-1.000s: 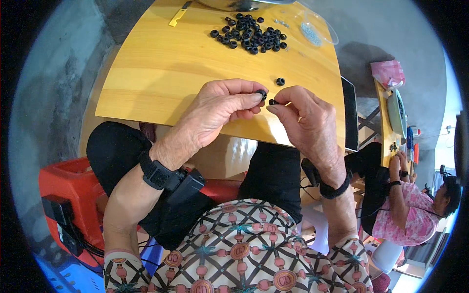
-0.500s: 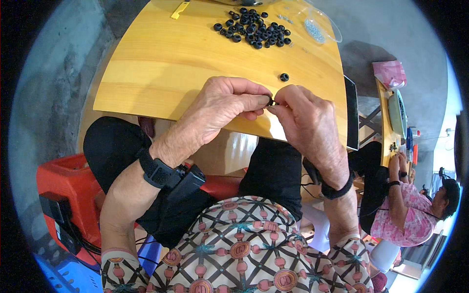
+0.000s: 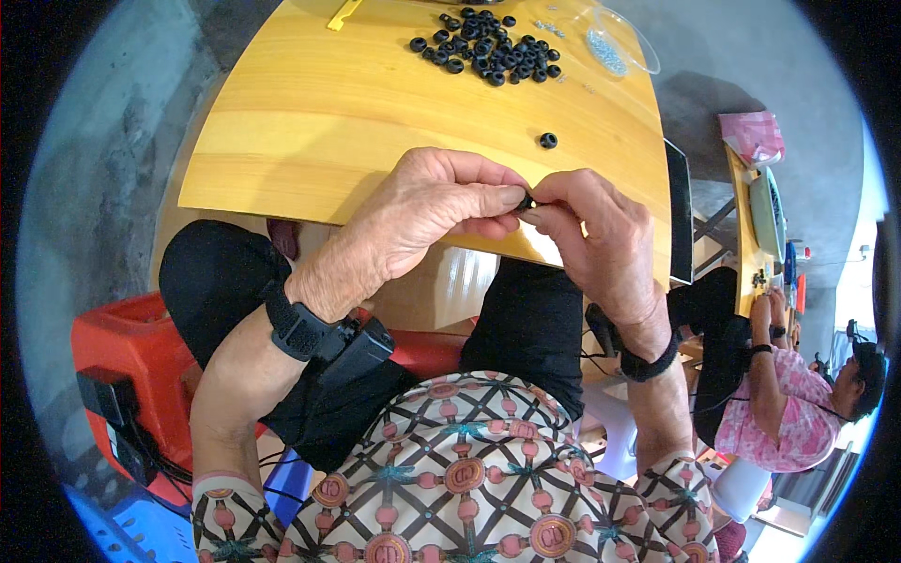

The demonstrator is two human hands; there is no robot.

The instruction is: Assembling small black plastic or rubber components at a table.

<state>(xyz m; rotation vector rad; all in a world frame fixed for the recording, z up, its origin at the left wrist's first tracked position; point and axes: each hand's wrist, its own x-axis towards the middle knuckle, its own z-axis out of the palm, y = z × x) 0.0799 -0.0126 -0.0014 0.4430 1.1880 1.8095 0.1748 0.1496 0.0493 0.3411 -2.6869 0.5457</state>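
Over the near edge of the wooden table (image 3: 310,122), my left hand (image 3: 427,195) pinches a small round black piece (image 3: 526,201) between thumb and forefinger. The fingertips of my right hand (image 3: 605,235) are closed against that piece from the other side. Whatever they grip is too small and covered to name. One loose black ring-like piece (image 3: 548,141) with a hole lies on the table just beyond my hands. Farther back is a heap of similar black pieces (image 3: 488,47).
A clear dish (image 3: 654,64) holds tiny silvery bits (image 3: 607,53) at the far right, with a few scattered beside it. A yellow tool (image 3: 344,14) lies far left. To the right, another person (image 3: 779,403) works at a table with a green basin (image 3: 765,214). A red stool (image 3: 131,338) is left.
Both hands have shifted very slightly to the right, still together on the black piece, which is now more covered by my fingers. The loose piece and heap stay in place.
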